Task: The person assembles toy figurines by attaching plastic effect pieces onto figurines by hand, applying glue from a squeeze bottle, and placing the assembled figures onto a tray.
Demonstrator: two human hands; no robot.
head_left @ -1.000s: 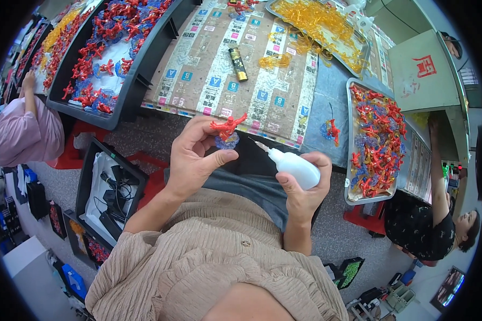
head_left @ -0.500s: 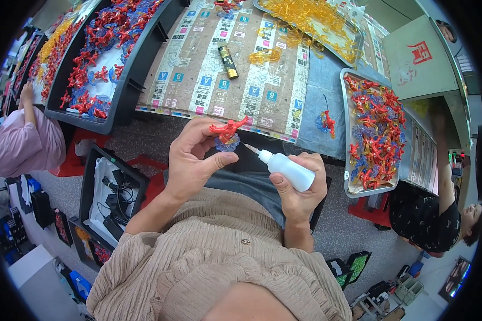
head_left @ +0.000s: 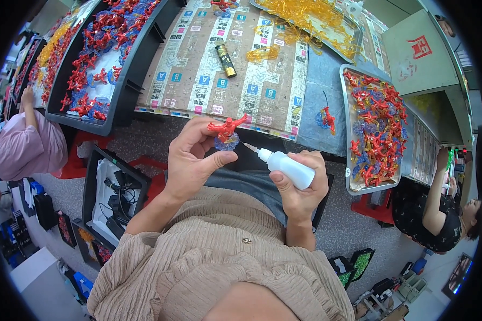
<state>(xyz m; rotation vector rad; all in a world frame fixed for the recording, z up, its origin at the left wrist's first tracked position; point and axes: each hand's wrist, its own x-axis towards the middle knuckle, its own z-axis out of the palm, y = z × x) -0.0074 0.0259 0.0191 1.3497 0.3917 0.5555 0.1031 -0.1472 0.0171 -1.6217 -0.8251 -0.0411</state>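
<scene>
Between the thumb and fingers of my left hand (head_left: 194, 155) is a small red plastic figure (head_left: 226, 129) with a translucent blue base under it. My right hand (head_left: 305, 184) is wrapped round a white squeeze bottle (head_left: 289, 168) with a narrow dark-tipped nozzle. The nozzle points left, close to the blue base; whether the tip touches it I cannot tell. Both hands are just in front of the table's near edge, above my lap. On the blue cloth to the right lies another red and blue figure (head_left: 327, 120).
A metal tray (head_left: 348, 182) of red and blue figures is at the right, a black crate (head_left: 124, 88) of them at the left. Yellow translucent strands (head_left: 305, 18) fill a far tray. A black and gold tube (head_left: 226, 60) lies on the table (head_left: 198, 96). Co-workers sit on both sides.
My hands, the figure and the bottle hold nearly the same pose. At the right, the co-worker's arm has drawn back from the cabinet opening and now holds something green.
</scene>
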